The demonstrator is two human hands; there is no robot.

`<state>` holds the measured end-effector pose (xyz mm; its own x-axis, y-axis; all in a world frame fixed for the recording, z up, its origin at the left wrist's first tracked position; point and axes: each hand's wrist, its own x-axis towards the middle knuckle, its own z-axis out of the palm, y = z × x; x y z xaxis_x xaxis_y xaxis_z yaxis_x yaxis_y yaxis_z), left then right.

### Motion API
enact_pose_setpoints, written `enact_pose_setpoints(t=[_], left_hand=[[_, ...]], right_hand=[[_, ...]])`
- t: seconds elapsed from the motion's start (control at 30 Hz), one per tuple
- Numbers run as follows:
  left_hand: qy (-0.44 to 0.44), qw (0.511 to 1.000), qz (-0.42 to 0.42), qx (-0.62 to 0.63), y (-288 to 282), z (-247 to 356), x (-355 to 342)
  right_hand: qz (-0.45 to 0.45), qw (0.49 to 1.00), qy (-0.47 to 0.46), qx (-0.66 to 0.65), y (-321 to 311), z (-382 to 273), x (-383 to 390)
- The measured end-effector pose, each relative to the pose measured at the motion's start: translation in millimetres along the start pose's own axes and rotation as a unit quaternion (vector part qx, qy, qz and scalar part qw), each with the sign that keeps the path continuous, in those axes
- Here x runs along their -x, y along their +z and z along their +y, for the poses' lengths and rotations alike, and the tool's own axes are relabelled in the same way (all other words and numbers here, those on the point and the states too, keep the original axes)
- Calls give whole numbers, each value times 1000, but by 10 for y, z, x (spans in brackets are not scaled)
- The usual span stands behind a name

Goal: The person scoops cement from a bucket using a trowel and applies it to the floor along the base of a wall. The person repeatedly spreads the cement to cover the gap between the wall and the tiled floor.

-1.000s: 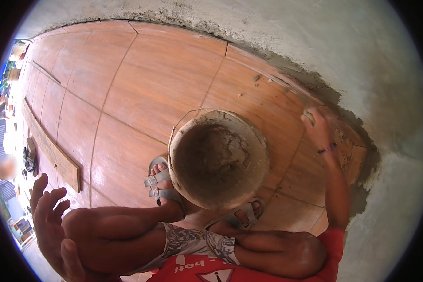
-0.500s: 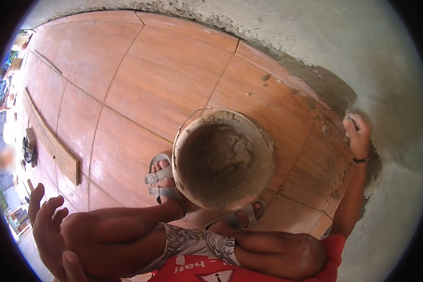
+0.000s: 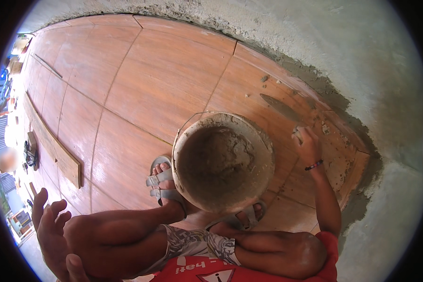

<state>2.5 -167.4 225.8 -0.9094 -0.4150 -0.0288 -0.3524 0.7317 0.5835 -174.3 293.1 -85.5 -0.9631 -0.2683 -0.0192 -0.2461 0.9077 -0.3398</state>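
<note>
My right hand (image 3: 308,146) is closed round the handle of a pointed trowel (image 3: 281,107). The long narrow blade reaches up and left over the tiles, beyond the right rim of the bucket. Between my feet stands a round, mortar-crusted bucket (image 3: 182,141) with a thin wire handle, wet grey mortar (image 3: 237,152) inside it. Fresh mortar (image 3: 336,94) runs in a dark band along the foot of the wall, to the right of my right hand. My left hand (image 3: 51,235) is raised beside my left knee, fingers spread, holding nothing.
Reddish-brown tiles (image 3: 155,70) cover the floor, with mortar crumbs (image 3: 325,127) near the wall. A rough-based grey wall (image 3: 385,80) curves round the top and right. A wooden plank (image 3: 56,145) and a thin strip (image 3: 48,65) lie at left. Another person (image 3: 2,108) shows at the far left edge.
My right hand has drawn back from the wall, left and slightly down, and the trowel blade now shows above the tiles. My left hand has barely moved.
</note>
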Motion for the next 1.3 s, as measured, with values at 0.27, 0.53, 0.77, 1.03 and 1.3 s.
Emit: enact_pose_setpoints(t=[0.27, 0.53, 0.77, 1.03, 1.3], left_hand=[[-5, 1000, 30, 1, 85, 74, 24], [23, 999, -3, 48, -5, -16, -6], [-23, 996, -74, -39, -156, -28, 26], [31, 995, 23, 91, 131, 87, -5], [25, 1000, -12, -5, 55, 190, -4]], right_hand=[[-43, 997, 54, 34, 334, -97, -303], [-12, 996, 69, 46, 633, -58, -673], [94, 995, -11, -23, 242, -209, -439], [4, 993, 48, -103, -382, -254, -774], [-46, 964, 169, -201, -1234, -9, -793]])
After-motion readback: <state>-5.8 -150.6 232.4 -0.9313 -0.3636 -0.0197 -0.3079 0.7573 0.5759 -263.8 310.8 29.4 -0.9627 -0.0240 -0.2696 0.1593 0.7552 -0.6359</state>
